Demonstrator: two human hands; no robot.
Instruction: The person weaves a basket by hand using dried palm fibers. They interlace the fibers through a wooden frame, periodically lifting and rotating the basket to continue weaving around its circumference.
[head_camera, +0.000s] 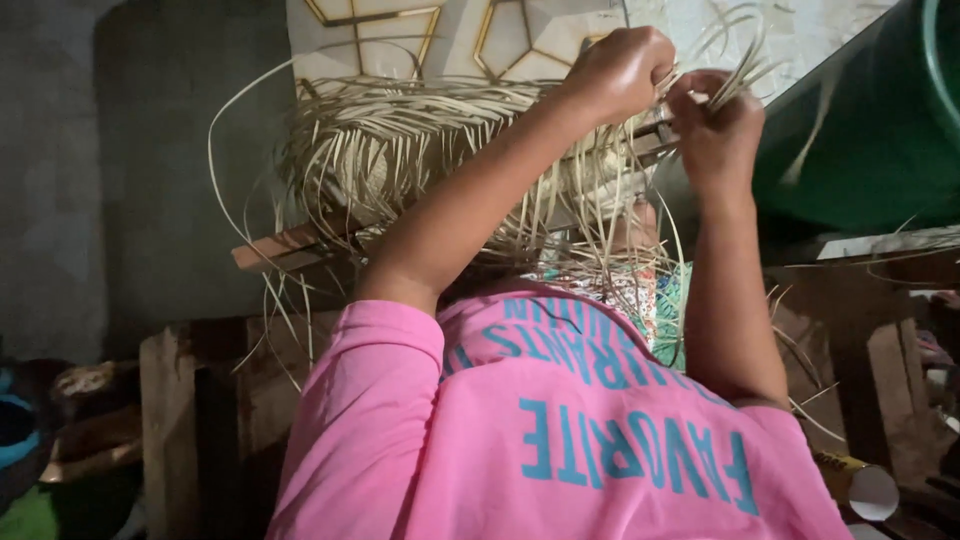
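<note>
A half-woven mat of pale straw strips (400, 150) lies over a wooden board (275, 245), with loose strands fanning out on all sides. My left hand (620, 70) is closed around a bunch of strands at the weave's far right edge. Right beside it, my right hand (715, 125) pinches several thin strands that stick up past its fingers. The two hands almost touch. Both arms reach out from my pink shirt (540, 430), which fills the lower middle of the view.
A large green container (870, 130) stands close on the right. Below it are wooden furniture legs (860, 370) and a cardboard tube (860, 485). A wooden block (175, 420) sits lower left. White tiles with gold lines (400, 35) lie behind the weave.
</note>
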